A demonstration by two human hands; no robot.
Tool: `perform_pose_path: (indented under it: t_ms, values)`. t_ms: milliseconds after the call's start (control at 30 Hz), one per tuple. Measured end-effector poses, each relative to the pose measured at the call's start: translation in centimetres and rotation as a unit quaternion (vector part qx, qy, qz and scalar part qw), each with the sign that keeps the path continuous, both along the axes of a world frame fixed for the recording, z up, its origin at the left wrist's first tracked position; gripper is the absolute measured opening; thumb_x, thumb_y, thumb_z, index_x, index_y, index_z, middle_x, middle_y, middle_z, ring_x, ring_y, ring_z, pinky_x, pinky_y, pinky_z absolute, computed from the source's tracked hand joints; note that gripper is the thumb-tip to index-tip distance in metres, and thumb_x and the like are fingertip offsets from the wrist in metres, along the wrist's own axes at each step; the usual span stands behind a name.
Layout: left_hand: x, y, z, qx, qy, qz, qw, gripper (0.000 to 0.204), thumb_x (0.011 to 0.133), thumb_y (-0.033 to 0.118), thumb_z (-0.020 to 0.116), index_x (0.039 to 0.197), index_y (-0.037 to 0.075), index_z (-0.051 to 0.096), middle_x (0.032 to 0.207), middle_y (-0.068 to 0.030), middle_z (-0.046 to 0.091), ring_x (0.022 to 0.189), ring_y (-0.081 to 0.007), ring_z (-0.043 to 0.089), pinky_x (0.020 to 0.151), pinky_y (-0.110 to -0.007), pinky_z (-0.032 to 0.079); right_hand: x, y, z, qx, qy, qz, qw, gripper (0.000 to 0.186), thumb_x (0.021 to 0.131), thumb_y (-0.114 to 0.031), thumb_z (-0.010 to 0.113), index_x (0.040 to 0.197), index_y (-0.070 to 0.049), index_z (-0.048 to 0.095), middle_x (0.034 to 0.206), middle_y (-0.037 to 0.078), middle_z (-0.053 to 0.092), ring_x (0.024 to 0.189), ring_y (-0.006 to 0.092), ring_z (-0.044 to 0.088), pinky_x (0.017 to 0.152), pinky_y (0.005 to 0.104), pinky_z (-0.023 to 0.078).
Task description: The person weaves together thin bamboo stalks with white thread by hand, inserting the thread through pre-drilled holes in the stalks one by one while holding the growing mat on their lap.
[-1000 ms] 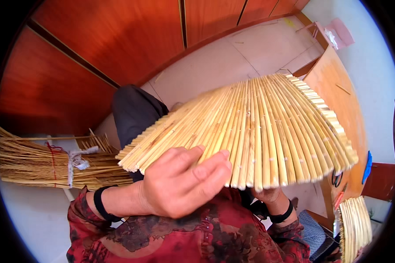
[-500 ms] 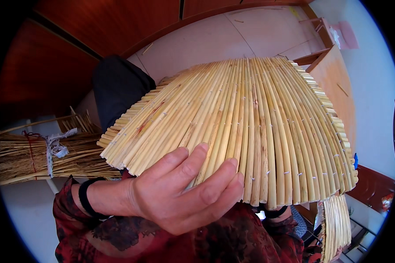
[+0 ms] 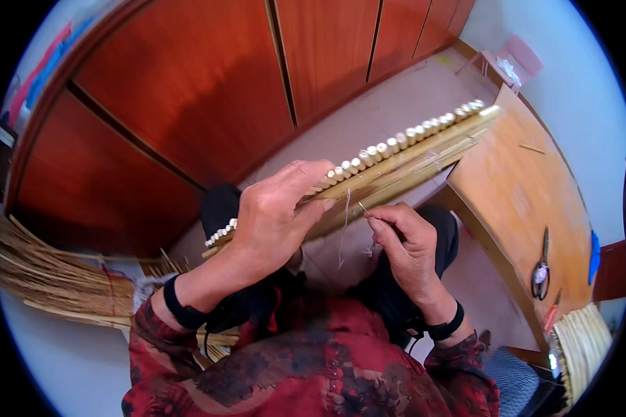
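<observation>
Two bare hands work above the lap on a pale yellow panel of straight, close-set plant stalks (image 3: 403, 164), held nearly edge-on and slanting up toward the tan wooden bench (image 3: 511, 187) at right; whether its far end touches the bench cannot be told. The left hand (image 3: 275, 208) is closed on the panel, thumb against the near face and forefinger along the row of white cut ends; the other fingers are largely hidden. The right hand (image 3: 408, 247), just apart from the stalks, pinches a slim, light-coloured needle (image 3: 363, 208) between thumb and forefinger, its tip toward the panel. A thin white thread (image 3: 346, 212) dangles from the near face.

Much of the joining appears done: the stalks sit side by side in one long row. The loose thread suggests the stitching is not yet finished off there; whether it runs through the needle is too small to tell. A second straw-coloured stalk panel (image 3: 583, 347), at lower right near the bench, looks assembled. At left lies a thick tan bundle of long, thin stalks (image 3: 62, 278), apparently unworked stock. Black-handled metal scissors (image 3: 541, 274) rest on the bench, apart from both hands.
</observation>
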State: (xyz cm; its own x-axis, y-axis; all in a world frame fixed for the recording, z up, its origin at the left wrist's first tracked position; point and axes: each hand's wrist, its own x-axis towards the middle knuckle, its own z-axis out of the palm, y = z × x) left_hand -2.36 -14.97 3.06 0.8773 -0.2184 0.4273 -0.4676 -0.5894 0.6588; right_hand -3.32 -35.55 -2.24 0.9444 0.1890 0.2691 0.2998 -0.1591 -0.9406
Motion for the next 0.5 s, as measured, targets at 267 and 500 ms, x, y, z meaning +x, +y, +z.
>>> perform_pose_path:
  t_ms: [267,500]
  values:
    - [2.8,0.5,0.2,-0.146,0.183,-0.011,0.972,0.037,0.084,-0.002,0.065,0.120,-0.003,0.058,0.105,-0.0061,0.066,0.095,-0.0098,0.060,0.085,-0.025,0.049,3.6,3.4,-1.0,0.041,-0.098,-0.055,0.993,0.015,0.089,-0.005,0.062,0.103,-0.001,0.066,0.089,0.015,0.066,0.079,0.0288,0.064,0.072,0.0333,0.050]
    - [3.6,-0.2,0.4,-0.167,0.213,0.003,0.963,0.038,0.084,-0.003,0.065,0.121,-0.004,0.058,0.106,-0.0066,0.066,0.096,-0.0101,0.060,0.086,-0.026,0.049,4.2,3.7,-1.2,0.033,-0.124,-0.071,0.989,0.018,0.087,-0.005,0.062,0.104,-0.004,0.067,0.085,0.014,0.064,0.080,0.0317,0.063,0.069,0.0367,0.050]
